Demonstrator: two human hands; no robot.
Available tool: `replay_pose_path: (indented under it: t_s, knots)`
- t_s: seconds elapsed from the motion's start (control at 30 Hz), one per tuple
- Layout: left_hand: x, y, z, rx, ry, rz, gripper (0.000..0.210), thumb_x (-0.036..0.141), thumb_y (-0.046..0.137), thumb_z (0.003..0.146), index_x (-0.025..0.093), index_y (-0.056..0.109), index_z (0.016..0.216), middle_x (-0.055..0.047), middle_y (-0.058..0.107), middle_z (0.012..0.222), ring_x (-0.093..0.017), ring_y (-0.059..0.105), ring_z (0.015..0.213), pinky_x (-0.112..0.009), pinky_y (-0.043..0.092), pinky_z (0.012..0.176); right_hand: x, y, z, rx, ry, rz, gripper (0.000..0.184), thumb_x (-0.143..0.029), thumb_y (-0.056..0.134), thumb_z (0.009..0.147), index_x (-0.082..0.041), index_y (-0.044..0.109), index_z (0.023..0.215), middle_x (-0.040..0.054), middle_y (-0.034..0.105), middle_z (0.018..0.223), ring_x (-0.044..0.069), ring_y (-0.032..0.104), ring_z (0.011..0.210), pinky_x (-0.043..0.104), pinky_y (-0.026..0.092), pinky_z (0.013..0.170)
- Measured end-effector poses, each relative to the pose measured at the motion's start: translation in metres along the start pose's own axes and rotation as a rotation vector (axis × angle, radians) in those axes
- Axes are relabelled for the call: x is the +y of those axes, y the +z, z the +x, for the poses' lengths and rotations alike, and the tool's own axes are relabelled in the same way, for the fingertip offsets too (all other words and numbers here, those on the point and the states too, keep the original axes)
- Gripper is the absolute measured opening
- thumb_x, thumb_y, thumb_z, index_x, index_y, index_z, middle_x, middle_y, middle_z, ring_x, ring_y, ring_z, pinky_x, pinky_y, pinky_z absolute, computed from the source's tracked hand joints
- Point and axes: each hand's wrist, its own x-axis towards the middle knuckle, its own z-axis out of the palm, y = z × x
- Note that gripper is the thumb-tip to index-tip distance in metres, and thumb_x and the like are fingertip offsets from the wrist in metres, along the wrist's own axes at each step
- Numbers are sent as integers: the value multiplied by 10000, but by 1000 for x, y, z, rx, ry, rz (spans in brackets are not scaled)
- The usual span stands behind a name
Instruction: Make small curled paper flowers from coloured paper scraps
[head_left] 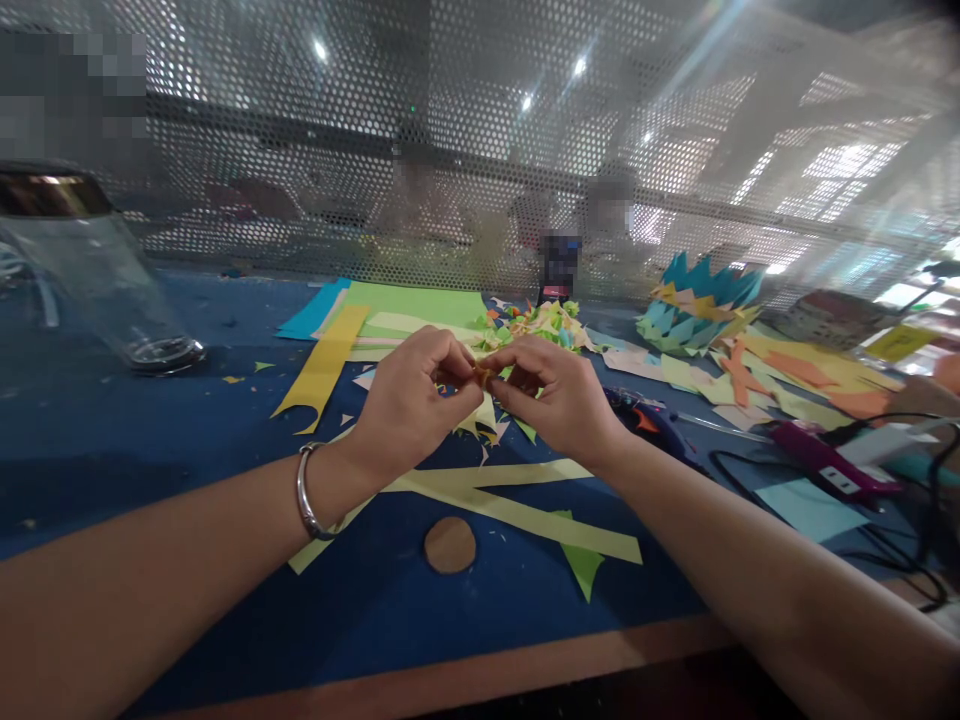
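My left hand (424,392) and my right hand (551,390) meet at the centre, thumbs and fingers pinched on a small orange-yellow paper piece (484,374). Most of that piece is hidden by my fingertips, so its shape cannot be told. Below my hands, pale yellow paper strips (517,508) lie crossed on the blue table (247,600). Nearer to me is a round brown disc (450,545), with a green paper scrap (583,560) to its right. Behind my fingers rises a heap of green and white paper bits (547,322).
A clear bottle (112,290) leans into view at the left. Green sheets (420,300) and a yellow strip (330,355) lie beyond my left hand. Rightward are a folded-paper ring (701,305), a dark blue glue gun (652,425), a purple power strip (829,462) and black cables (900,555).
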Motion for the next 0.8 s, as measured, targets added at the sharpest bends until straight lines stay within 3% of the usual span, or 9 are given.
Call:
replay_pose_path:
  t_s: [0.33,0.47,0.8]
  knots:
    - [5,-2,0,49,44,19,162,106,671,759,205,548,724,-24,656,874,-155,617,793,-300,501,678,-3,1,-1,45,32,38,58,-204,661,891,-192,670,947,29,650,931,83,589,620,232,491,558]
    - [6,-4,0,35,76,27,167,114,672,760,203,537,719,-27,651,869,-160,621,814,-301,516,700,-2,1,-1,51,-20,38,22,-178,654,891,-192,670,890,54,675,967,122,626,748,239,522,600]
    - [6,-11,2,-159,15,161,35,166,646,800,198,648,786,5,698,750,-150,664,689,-263,492,624,5,-2,1,-80,-79,-79,100,-89,615,865,-181,650,883,76,680,971,159,618,822,263,497,631]
